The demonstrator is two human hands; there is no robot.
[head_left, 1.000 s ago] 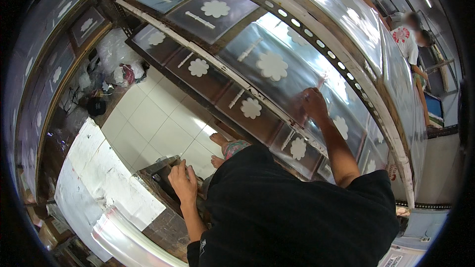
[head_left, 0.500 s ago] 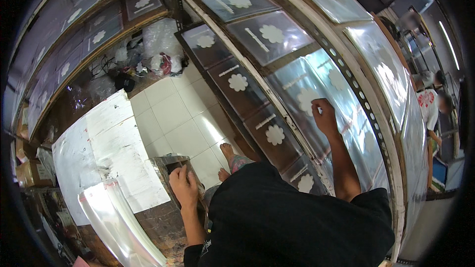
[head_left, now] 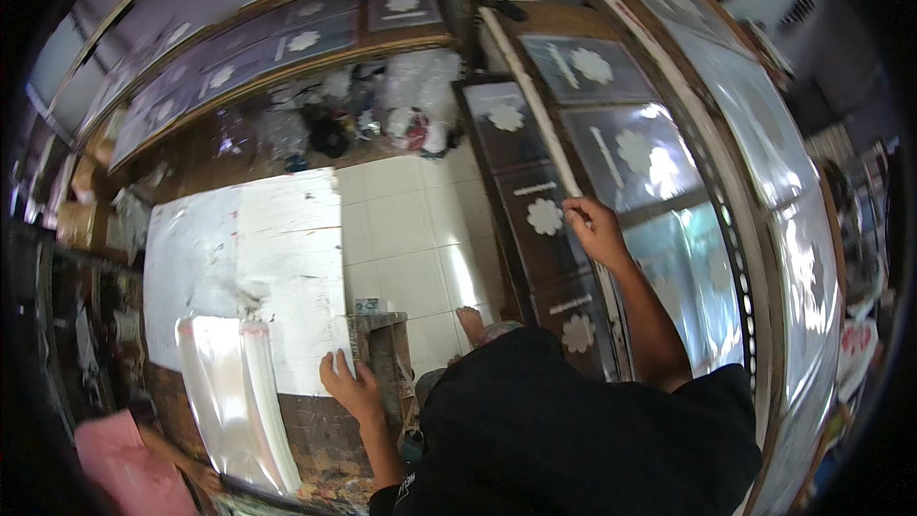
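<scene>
Head view: clear plastic sheets (head_left: pixel 234 401) lie on the table (head_left: pixel 325 430) lengthwise away from me, left of my nearer left hand (head_left: pixel 352 387), fingers loosely spread, seemingly empty, while my half-curled right hand (head_left: pixel 596 233), grip unclear, sits beside the shelf rail (head_left: pixel 548 139).

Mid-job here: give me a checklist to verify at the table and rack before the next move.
1. Left hand unloaded: ok, fingers apart by the white sheet, nothing visible held.
2. Right hand empty: cannot tell, fingers curled near the pale rack rail.
3. Clear plastic stack resting on the table: ok.
4. White sheet uncovered: not ok, the stack overlaps its near part.
5. Nobody else close: not ok, a person in pink is near the stack.
</scene>
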